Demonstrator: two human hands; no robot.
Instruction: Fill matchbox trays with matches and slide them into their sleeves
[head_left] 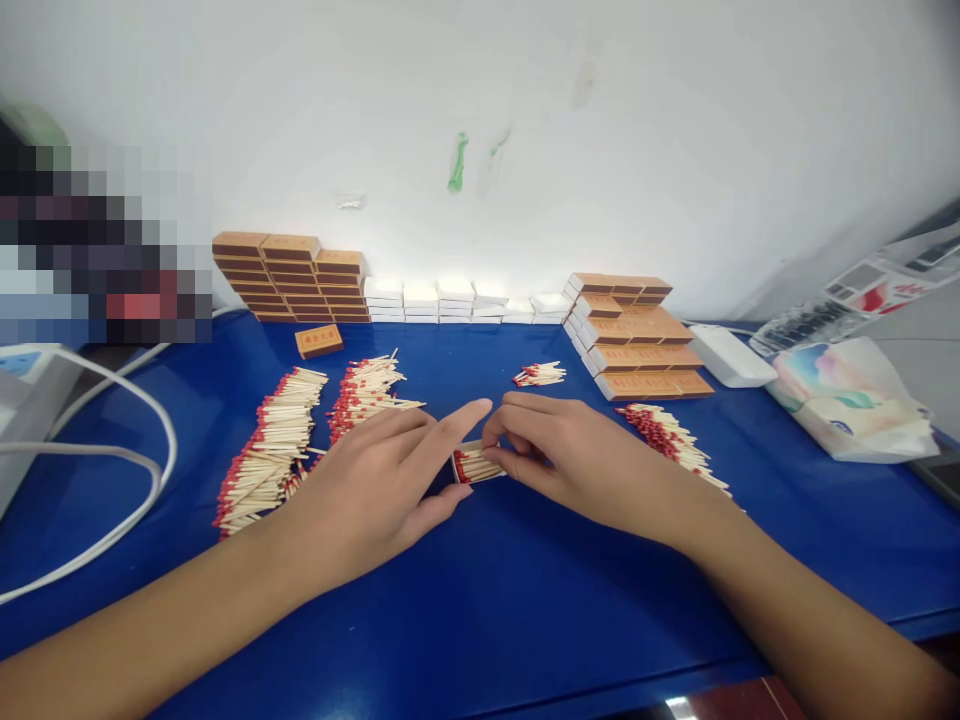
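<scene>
Between my hands lies a small white matchbox tray (454, 468) filled with red-tipped matches (474, 464). My left hand (382, 470) is at its left end, thumb along the near side and index finger stretched over the far side, steadying it. My right hand (547, 440) is closed, its thumb and curled fingers pinched at the matches in the right part of the tray. That end of the tray is hidden behind the fingers. Just left of my left hand are a long pile of matches (270, 450) and a second pile (367, 390).
Orange matchboxes (300, 280) are stacked at back left, with a single matchbox (319, 341) before them. White trays (439, 300) line the wall. More matchbox sleeves (637, 335) stand right, near a small match bunch (540, 374) and another pile (679, 445). A tissue pack (851, 400) lies far right; white cables (150, 400) loop left.
</scene>
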